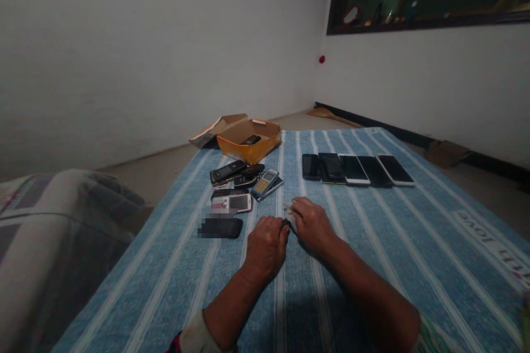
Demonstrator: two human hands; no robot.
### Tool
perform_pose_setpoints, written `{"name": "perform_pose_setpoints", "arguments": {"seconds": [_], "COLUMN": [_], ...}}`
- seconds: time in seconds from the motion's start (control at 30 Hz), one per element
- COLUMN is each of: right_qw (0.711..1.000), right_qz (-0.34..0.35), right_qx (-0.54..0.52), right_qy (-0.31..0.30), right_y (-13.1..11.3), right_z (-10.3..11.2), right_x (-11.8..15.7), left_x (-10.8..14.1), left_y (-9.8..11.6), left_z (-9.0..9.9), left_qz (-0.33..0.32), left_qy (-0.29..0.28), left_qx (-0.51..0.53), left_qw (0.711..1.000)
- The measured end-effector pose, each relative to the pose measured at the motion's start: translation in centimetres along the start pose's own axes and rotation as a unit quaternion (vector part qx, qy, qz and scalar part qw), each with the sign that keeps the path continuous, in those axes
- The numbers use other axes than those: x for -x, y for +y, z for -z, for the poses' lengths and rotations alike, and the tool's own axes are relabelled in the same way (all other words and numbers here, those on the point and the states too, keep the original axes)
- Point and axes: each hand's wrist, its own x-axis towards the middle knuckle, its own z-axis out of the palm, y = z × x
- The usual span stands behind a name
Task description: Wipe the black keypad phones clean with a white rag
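My left hand [267,245] is closed around a small dark object [286,223], possibly a phone, mostly hidden by the fingers. Against it, my right hand [312,226] pinches a crumpled whitish piece [292,219] that looks like cloth or tissue. Both hands meet above the middle of a blue-and-white striped cloth [343,265]. To the left of them lies a black phone [223,228], partly blurred out. Beyond it are a white keypad phone [232,203], a gold-and-blue keypad phone [265,181] and several dark phones [227,171] in a loose pile.
An orange cardboard box [248,151] with its lid raised stands at the far left edge, a dark phone [251,140] inside. Several smartphones [353,169] lie in a row at the far right. Grey fabric [62,253] covers something left of the cloth. White walls rise behind.
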Motion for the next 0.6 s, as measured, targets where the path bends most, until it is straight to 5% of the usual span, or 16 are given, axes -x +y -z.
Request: {"name": "perform_pose_setpoints", "arguments": {"seconds": [0.3, 0.6], "right_qw": [0.999, 1.0], "right_qz": [-0.035, 0.008], "right_qx": [0.022, -0.015], "right_qy": [-0.003, -0.024], "right_y": [0.3, -0.5], "right_z": [0.2, 0.0], "right_x": [-0.4, 0.0], "left_x": [0.0, 0.1], "left_y": [0.0, 0.0], "left_z": [0.1, 0.0], "left_qz": [-0.008, -0.006], "left_qy": [-0.003, -0.006], "left_qx": [0.003, 0.003], "left_qw": [1.0, 1.0]}}
